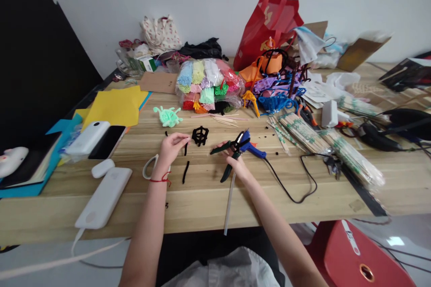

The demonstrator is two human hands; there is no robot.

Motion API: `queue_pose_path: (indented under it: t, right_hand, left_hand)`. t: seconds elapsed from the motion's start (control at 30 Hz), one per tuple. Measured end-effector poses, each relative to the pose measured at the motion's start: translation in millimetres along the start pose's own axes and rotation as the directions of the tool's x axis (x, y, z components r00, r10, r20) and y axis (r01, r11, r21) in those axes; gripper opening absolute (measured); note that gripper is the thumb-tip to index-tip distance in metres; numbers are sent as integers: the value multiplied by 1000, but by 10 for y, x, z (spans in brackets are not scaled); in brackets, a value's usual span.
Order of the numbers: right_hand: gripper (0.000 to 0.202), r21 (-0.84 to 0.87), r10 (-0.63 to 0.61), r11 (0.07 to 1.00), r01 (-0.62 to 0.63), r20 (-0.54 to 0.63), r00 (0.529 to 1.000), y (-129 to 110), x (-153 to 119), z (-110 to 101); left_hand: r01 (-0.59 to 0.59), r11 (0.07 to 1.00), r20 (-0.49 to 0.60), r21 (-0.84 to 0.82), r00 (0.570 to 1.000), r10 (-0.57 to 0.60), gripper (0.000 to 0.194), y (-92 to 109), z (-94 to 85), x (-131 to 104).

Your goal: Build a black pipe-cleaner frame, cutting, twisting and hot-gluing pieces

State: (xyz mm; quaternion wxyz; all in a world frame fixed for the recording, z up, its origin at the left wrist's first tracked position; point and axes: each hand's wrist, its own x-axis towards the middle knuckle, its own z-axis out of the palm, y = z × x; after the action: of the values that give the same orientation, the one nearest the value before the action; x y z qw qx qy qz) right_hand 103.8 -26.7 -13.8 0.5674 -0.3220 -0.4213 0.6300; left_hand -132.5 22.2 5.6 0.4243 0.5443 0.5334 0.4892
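My left hand (173, 147) pinches the end of a short black pipe cleaner (186, 148) between thumb and fingertips. Under that wrist, the white handle of a pair of scissors (147, 168) shows in part. Another black pipe cleaner piece (185, 172) lies on the table nearby. Just beyond is a web-like black pipe cleaner frame (200, 136). My right hand (231, 158) is closed around green-handled pruning shears (235, 144), their blades pointing away. A blue glue gun (256, 149) rests beside the shears, and a clear glue stick (230, 206) extends toward the table's front edge.
A mint-green pipe cleaner shape (168, 117) and a bag of coloured pipe cleaners (210, 83) lie further back. Bundled sticks (303, 132) and the glue gun's cord (308, 188) are at right. A power bank (104, 197), phone (107, 142) and yellow sheets (112, 107) occupy the left.
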Motion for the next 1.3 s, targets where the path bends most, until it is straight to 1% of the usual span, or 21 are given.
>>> queue_pose_path:
  t: [0.07, 0.13, 0.2, 0.33, 0.37, 0.43, 0.5, 0.57, 0.67, 0.73, 0.8, 0.87, 0.93, 1.03, 1.1, 1.17, 1.3]
  right_hand:
    - [47, -28, -37, 999, 36, -36, 999, -40, -5, -22]
    - [48, -40, -59, 998, 57, -38, 998, -51, -17, -30]
    - [48, -10, -51, 999, 51, 6, 999, -29, -37, -20]
    - [47, 98, 7, 995, -23, 166, 986, 72, -77, 49]
    - [48, 96, 28, 994, -47, 194, 981, 96, -82, 70]
    - [49, 64, 57, 995, -71, 205, 977, 125, -82, 105]
    - [49, 21, 45, 999, -49, 160, 986, 122, -66, 118]
    - [49, -19, -4, 1000, 6, 93, 996, 92, -40, 103]
    - [50, -75, -77, 994, 77, -3, 997, 30, -7, 39]
    - [51, -90, -95, 992, 91, -49, 994, 0, 1, -8]
    - [51, -71, -84, 994, 80, -57, 995, -12, -6, -40]
    - [49, -22, -54, 998, 53, -16, 998, -6, -20, -49]
    - [47, 35, -17, 999, 15, 56, 998, 12, -37, -35]
    - [47, 83, 38, 995, -53, 179, 983, 55, -65, 15]
    - [49, 82, 69, 993, -90, 228, 971, 86, -83, 53]
    - [52, 70, 88, 992, -107, 231, 969, 109, -96, 84]
    - [48, 34, 71, 996, -77, 164, 984, 74, -98, 97]
  left_hand:
    - [-3, 1000, 0, 1, 1000, 3, 35, 4, 8, -1]
    - [-3, 1000, -4, -2, 1000, 3, 34, 8, 18, -3]
    - [-3, 1000, -16, -2, 1000, 3, 33, 12, 27, -5]
    - [-2, 1000, -21, -4, 1000, 2, 32, 16, 37, -11]
    - [-3, 1000, -18, -5, 1000, 3, 32, 15, 37, -12]
    - [-4, 1000, -14, 1, 1000, 4, 33, 12, 35, -12]
    - [-7, 1000, -11, 16, 1000, 7, 34, 6, 32, -10]
    - [-9, 1000, -11, 23, 1000, 9, 34, -2, 30, -7]
    - [-11, 1000, -17, 12, 1000, 11, 33, -14, 37, -3]
    - [-15, 1000, -13, 6, 1000, 15, 34, -20, 45, -4]
    - [-23, 1000, -1, 10, 1000, 23, 35, -23, 54, -6]
    - [-31, 999, 5, 19, 999, 31, 35, -25, 61, -9]
    - [-38, 999, 2, 24, 999, 37, 34, -25, 65, -11]
    - [-47, 999, -10, 23, 999, 48, 32, -24, 69, -16]
    - [-48, 999, -14, 25, 999, 49, 32, -22, 73, -19]
    - [-46, 998, -15, 34, 999, 46, 33, -19, 76, -23]
    - [-43, 997, -12, 58, 999, 44, 34, -17, 84, -27]
